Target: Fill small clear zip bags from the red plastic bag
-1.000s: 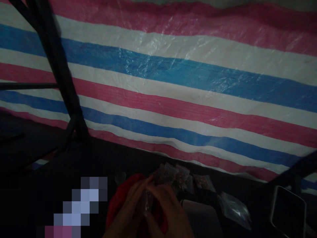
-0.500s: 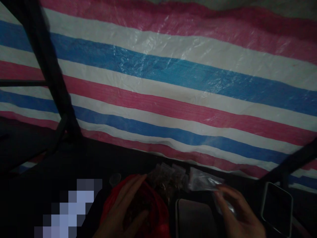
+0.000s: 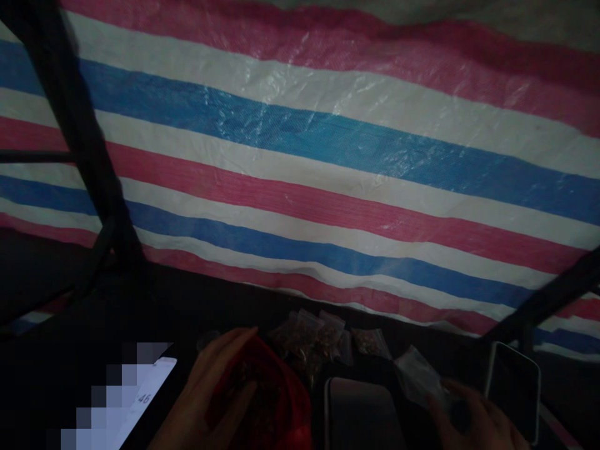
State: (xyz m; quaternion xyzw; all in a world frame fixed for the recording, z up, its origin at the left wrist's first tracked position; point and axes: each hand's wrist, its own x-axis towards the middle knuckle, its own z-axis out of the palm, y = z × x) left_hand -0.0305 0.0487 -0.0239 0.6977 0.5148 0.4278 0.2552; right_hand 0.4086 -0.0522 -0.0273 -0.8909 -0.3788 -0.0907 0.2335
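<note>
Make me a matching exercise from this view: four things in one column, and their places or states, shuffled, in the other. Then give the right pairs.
Things:
1. red bag
2. striped tarp
3. filled small packets
4. empty clear packets

Places or states:
A. hangs behind the dark work surface, in pink, white and blue bands
B. at the fingertips of the right hand
C. held open by the left hand
D. piled just past the red bag, touched by no hand

Pairs: 1-C, 2-A, 3-D, 4-B
</note>
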